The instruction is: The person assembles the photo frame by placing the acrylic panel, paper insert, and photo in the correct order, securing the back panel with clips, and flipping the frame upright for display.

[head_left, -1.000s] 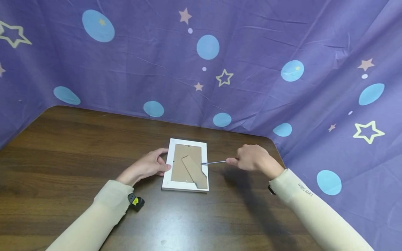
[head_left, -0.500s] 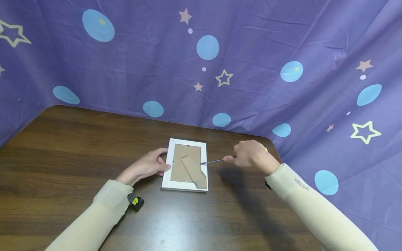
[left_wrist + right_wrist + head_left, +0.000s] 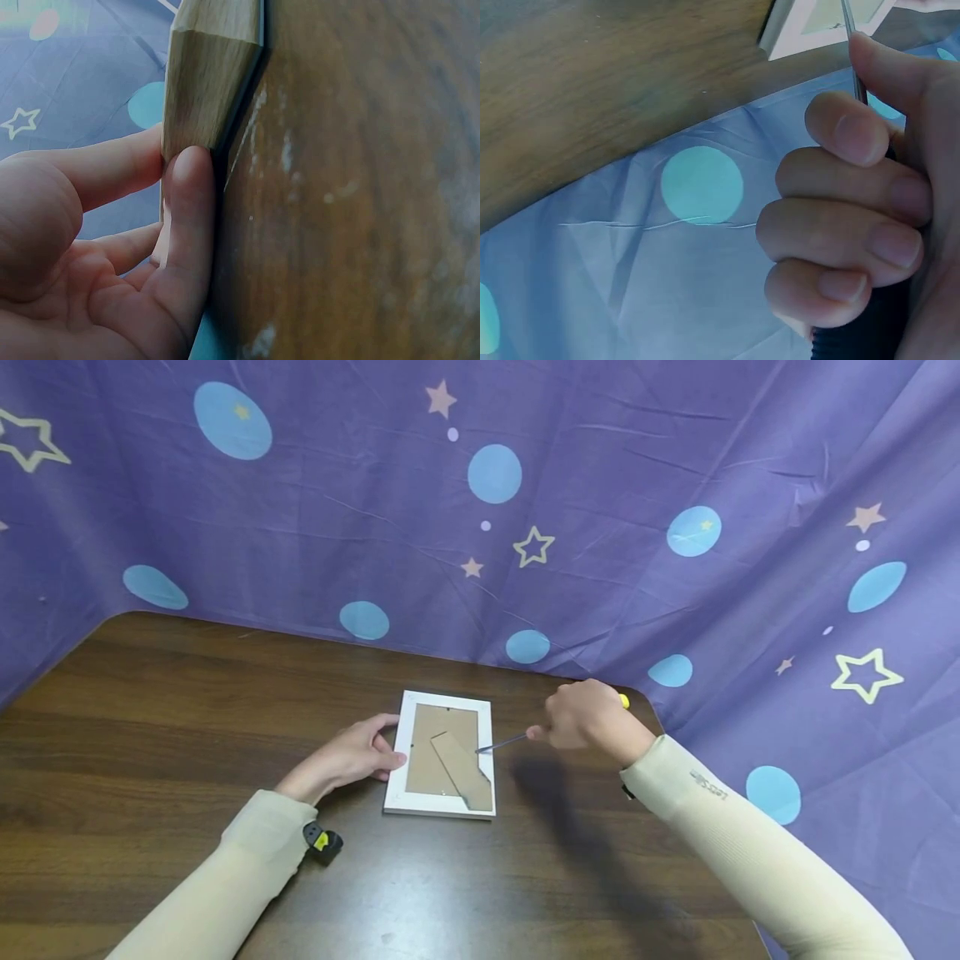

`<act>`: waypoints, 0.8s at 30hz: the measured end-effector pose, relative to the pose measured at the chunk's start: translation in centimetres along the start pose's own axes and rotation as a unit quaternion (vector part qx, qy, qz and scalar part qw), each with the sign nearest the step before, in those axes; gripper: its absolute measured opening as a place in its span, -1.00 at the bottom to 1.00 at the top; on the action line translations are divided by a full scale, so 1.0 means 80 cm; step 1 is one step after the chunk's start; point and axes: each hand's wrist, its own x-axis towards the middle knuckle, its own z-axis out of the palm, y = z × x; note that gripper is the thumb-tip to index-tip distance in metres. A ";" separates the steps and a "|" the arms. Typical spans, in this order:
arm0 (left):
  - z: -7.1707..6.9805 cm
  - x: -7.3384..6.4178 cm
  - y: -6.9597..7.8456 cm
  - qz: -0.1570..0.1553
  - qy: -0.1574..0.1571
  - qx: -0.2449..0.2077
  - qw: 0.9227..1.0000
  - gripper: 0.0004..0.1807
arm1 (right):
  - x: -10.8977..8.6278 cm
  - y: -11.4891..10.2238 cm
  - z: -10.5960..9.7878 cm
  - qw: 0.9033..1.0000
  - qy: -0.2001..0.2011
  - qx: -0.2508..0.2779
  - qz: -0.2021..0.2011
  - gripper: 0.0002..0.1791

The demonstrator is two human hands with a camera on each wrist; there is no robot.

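Observation:
A white picture frame [image 3: 438,804] lies face down on the table, its brown backing board [image 3: 427,764] and slanted easel leg [image 3: 467,774] facing up. My left hand [image 3: 354,752] grips the left edge, thumb on the border; the left wrist view shows its fingers at the frame's wood-toned side [image 3: 206,82]. With curled fingers my right hand [image 3: 581,717] holds a screwdriver [image 3: 506,742], its thumb along the metal shaft. The tip meets the backing's right edge beside the leg. Most of the black handle [image 3: 874,319] is hidden in the palm; a yellow end shows behind the hand.
The dark brown wooden table [image 3: 187,718] carries the frame near its far side. Behind it and to the right hangs a purple curtain [image 3: 600,510] with stars and blue dots, close to my right hand.
My right hand has risen and shifted left, tilting the screwdriver more steeply while its tip stays at the backing's edge. Its yellow end has come into view. Left hand and frame hold still.

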 end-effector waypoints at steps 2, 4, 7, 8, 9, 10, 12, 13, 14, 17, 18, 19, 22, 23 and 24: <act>0.000 0.000 0.000 0.002 -0.002 0.002 1.000 -0.12 | 0.001 -0.003 -0.004 1.000 0.005 -0.010 -0.002 -0.38; 0.000 0.000 0.000 -0.002 -0.001 0.001 1.000 -0.11 | 0.002 -0.006 -0.010 1.000 0.009 -0.022 -0.005 -0.39; 0.000 -0.001 0.001 -0.002 -0.002 0.001 1.000 -0.11 | 0.004 -0.011 -0.018 0.999 0.012 -0.040 -0.007 -0.41; 0.000 -0.001 0.002 -0.005 -0.001 0.000 1.000 -0.11 | 0.005 -0.013 -0.021 0.999 0.011 -0.046 -0.007 -0.42; 0.000 -0.001 0.002 -0.005 -0.001 0.000 1.000 -0.11 | 0.005 -0.015 -0.024 0.999 0.011 -0.052 -0.008 -0.42; 0.000 -0.002 0.002 -0.004 -0.001 0.002 1.000 -0.11 | 0.006 -0.016 -0.026 0.998 0.011 -0.058 -0.008 -0.42; -0.001 -0.003 0.003 -0.003 0.000 0.001 1.000 -0.10 | 0.008 -0.020 -0.031 0.997 0.012 -0.069 -0.010 -0.42; -0.002 -0.003 0.004 -0.001 0.000 0.001 1.000 -0.10 | 0.009 -0.021 -0.033 0.997 0.013 -0.074 -0.010 -0.42; -0.002 -0.004 0.004 -0.001 0.001 0.000 1.000 -0.10 | 0.010 -0.023 -0.034 0.997 0.014 -0.077 -0.010 -0.42; -0.003 -0.005 0.004 -0.003 0.002 0.001 1.000 -0.11 | 0.011 -0.024 -0.034 0.997 0.013 -0.071 -0.008 -0.43; -0.003 -0.005 0.004 -0.003 0.002 0.002 1.000 -0.11 | 0.010 -0.022 -0.031 0.998 0.011 -0.063 -0.006 -0.43; -0.003 -0.005 0.003 -0.005 0.002 0.002 1.000 -0.11 | 0.008 -0.019 -0.027 0.999 0.004 -0.049 -0.003 -0.42; -0.003 -0.004 0.003 -0.008 0.001 0.003 1.000 -0.12 | 0.004 -0.002 -0.003 0.999 -0.028 0.021 0.006 -0.39; -0.002 -0.004 0.003 -0.009 0.000 0.003 1.000 -0.11 | 0.003 0.005 0.008 0.998 -0.040 0.051 0.007 -0.36; -0.002 -0.004 0.003 -0.010 0.000 0.002 1.000 -0.11 | 0.002 0.012 0.019 0.995 -0.054 0.082 0.008 -0.34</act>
